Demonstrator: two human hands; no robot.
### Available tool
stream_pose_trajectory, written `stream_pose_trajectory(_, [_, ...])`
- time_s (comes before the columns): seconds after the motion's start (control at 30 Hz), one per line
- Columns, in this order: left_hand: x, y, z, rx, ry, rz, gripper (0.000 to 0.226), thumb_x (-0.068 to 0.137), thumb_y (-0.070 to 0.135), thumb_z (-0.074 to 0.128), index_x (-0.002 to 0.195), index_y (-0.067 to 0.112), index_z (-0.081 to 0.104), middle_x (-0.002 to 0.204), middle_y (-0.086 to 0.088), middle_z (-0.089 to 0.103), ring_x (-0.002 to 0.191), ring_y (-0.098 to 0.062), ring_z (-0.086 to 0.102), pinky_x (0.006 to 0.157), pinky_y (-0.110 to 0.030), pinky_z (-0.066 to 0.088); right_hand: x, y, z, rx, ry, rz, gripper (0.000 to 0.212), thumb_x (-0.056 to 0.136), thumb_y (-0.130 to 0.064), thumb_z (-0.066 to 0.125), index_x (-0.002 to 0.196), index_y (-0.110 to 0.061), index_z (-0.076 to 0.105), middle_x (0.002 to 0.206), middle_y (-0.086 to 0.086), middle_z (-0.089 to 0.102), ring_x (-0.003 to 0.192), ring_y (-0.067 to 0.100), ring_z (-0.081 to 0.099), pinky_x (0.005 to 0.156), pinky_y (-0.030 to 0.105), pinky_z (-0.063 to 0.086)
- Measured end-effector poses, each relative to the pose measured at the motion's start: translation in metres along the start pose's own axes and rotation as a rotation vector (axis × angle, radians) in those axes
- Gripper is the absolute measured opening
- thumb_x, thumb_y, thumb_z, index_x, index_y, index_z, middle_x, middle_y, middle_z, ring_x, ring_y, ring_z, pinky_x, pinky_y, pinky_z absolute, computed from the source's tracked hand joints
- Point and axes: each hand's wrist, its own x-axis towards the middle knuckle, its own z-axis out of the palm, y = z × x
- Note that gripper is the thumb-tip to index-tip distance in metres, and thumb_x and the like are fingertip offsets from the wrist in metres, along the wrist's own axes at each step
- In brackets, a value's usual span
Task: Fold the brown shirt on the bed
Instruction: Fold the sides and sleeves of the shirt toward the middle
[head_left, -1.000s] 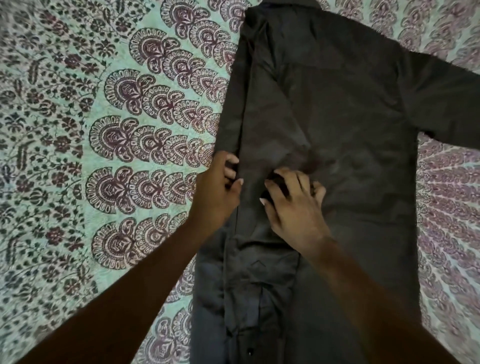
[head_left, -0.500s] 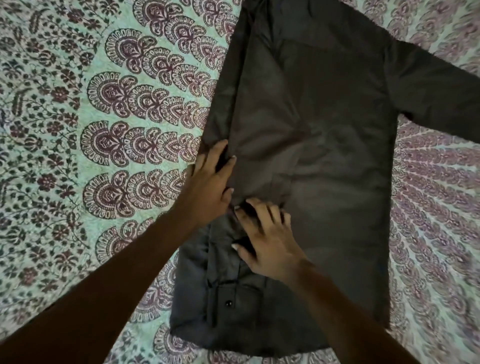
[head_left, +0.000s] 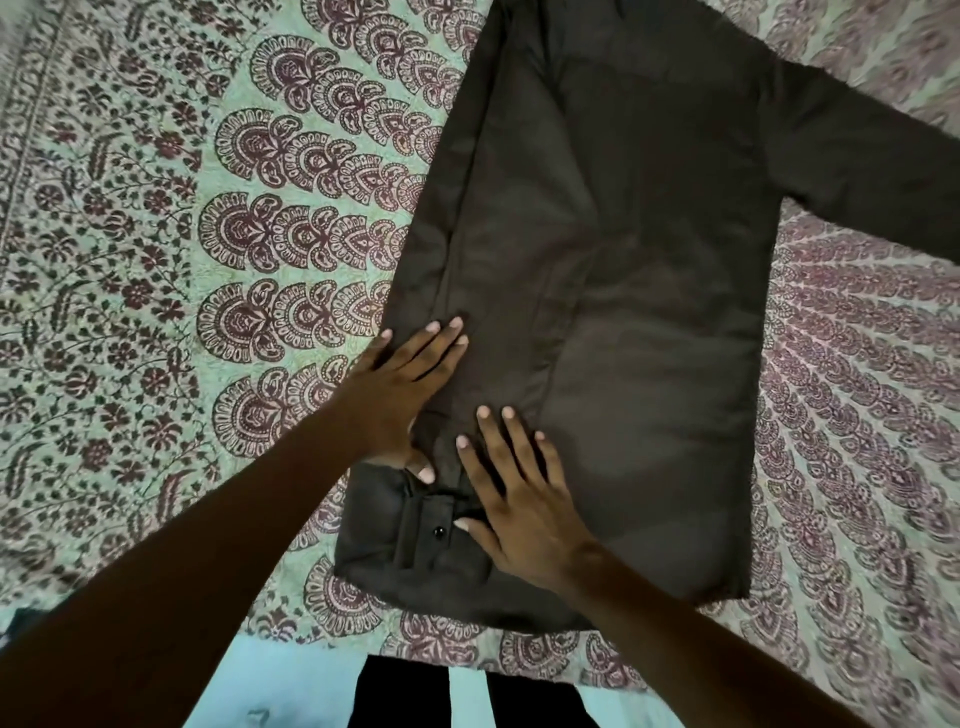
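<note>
- Compared with half a second earlier, the right hand (head_left: 519, 499) had moved nearer along the folded sleeve. Its fingers, curled into the cloth before, were now straight and released, pressing flat just beside the cuff (head_left: 426, 535).
- The left hand (head_left: 400, 389) had stayed at the shirt's left folded edge, likewise unclenched, with its palm down and fingers extended on the cloth.
- The brown shirt (head_left: 649, 312) lay flat on the bed with its hem near. One sleeve was folded in along the left side, its buttoned cuff close to the hem. The other sleeve (head_left: 857, 156) was spread out to the far right.
- The bedsheet (head_left: 156, 260) was pale green, printed with maroon paisley and floral bands.
- A plain pale blue strip (head_left: 291, 691) ran along the near edge; what it was could not be told.
</note>
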Motion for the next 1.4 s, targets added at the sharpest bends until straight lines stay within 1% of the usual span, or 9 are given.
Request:
stream_pose_trajectory(0.3, [0.001,0.003,0.003,0.005,-0.038,0.000,0.184,0.025,0.097,0.070,0.156,0.020,-0.034,0.165,0.002,-0.040,0.157,-0.021,-0.028,0.127,-0.060,-0.002,0.001,0.009,-0.011,0.003,0.126,0.045,0.082,0.099,-0.071,0.038,0.162,-0.018,0.030,0.170,0.013,0.021,0.157,0.033,0.023,0.114,0.058,0.028])
stream_pose_trajectory(0.5, [-0.001,0.001,0.003,0.023,-0.007,0.013,0.181,0.029,0.099,0.069,0.160,0.018,-0.025,0.168,-0.004,-0.034,0.158,-0.024,-0.024,0.127,-0.059,-0.002,0.054,0.054,-0.021,-0.054,0.099,0.168,0.081,0.097,-0.073,0.035,0.163,-0.028,0.026,0.173,0.004,0.012,0.158,0.026,0.017,0.114,0.063,0.025])
stream_pose_trajectory(0.63, [-0.021,0.029,0.006,0.165,0.080,-0.054,0.157,0.053,0.073,0.084,0.164,0.005,-0.003,0.170,-0.019,-0.022,0.161,-0.033,-0.010,0.128,-0.058,0.005,0.068,0.058,-0.029,-0.052,0.209,0.181,0.067,0.103,-0.060,0.036,0.159,-0.024,0.036,0.171,0.003,0.023,0.157,0.025,0.022,0.114,0.060,0.022])
stream_pose_trajectory(0.77, [-0.037,0.044,0.022,0.023,0.080,-0.056,0.129,0.075,0.045,0.082,0.163,0.002,-0.002,0.172,-0.018,-0.014,0.161,-0.031,-0.004,0.130,-0.052,0.010,0.089,0.073,-0.032,-0.126,0.165,-0.106,0.065,0.106,-0.054,0.034,0.162,-0.023,0.029,0.173,0.000,0.016,0.160,0.019,0.015,0.120,0.055,0.023])
stream_pose_trajectory(0.9, [-0.034,0.034,0.036,-0.088,0.277,-0.023,0.099,0.083,0.053,0.069,0.159,0.000,0.033,0.171,-0.020,0.018,0.157,-0.033,0.026,0.121,-0.054,0.035,0.129,0.111,-0.055,-0.173,0.117,-0.042,0.072,0.102,-0.067,0.028,0.165,-0.034,0.016,0.174,-0.003,0.004,0.160,0.016,0.009,0.122,0.058,0.019])
stream_pose_trajectory(0.97, [-0.035,0.031,0.038,-0.130,0.184,-0.004,0.120,0.079,0.075,0.061,0.163,0.001,0.016,0.173,-0.019,0.002,0.161,-0.032,0.009,0.126,-0.055,0.024,0.145,0.119,-0.068,-0.174,0.106,0.022,0.075,0.101,-0.070,0.025,0.165,-0.032,0.015,0.175,0.000,0.004,0.161,0.022,0.009,0.123,0.059,0.019])
stream_pose_trajectory(1.07, [-0.038,0.028,0.040,-0.168,0.030,0.013,0.160,0.055,0.086,0.073,0.162,0.008,-0.018,0.169,-0.011,-0.031,0.158,-0.027,-0.023,0.129,-0.050,-0.004,0.155,0.114,-0.076,-0.180,0.104,-0.065,0.078,0.101,-0.069,0.027,0.166,-0.027,0.013,0.174,0.004,0.002,0.161,0.027,0.004,0.125,0.054,0.018])
stream_pose_trajectory(1.2, [-0.036,0.027,0.045,-0.213,0.046,-0.014,0.167,0.048,0.086,0.076,0.159,0.017,-0.028,0.165,-0.002,-0.040,0.156,-0.020,-0.030,0.128,-0.052,-0.010,0.167,0.129,-0.076,-0.295,0.078,-0.345,0.075,0.102,-0.071,0.028,0.165,-0.034,0.011,0.174,-0.004,0.005,0.161,0.021,0.007,0.125,0.051,0.017])
stream_pose_trajectory(1.4, [-0.031,0.023,0.055,-0.256,0.092,-0.009,0.166,0.048,0.088,0.075,0.158,0.022,-0.032,0.164,0.003,-0.042,0.152,-0.017,-0.037,0.121,-0.047,-0.024,0.214,0.165,-0.100,-0.111,0.131,0.121,0.077,0.097,-0.079,0.025,0.163,-0.045,0.005,0.174,-0.008,-0.001,0.161,0.023,0.003,0.124,0.062,0.015])
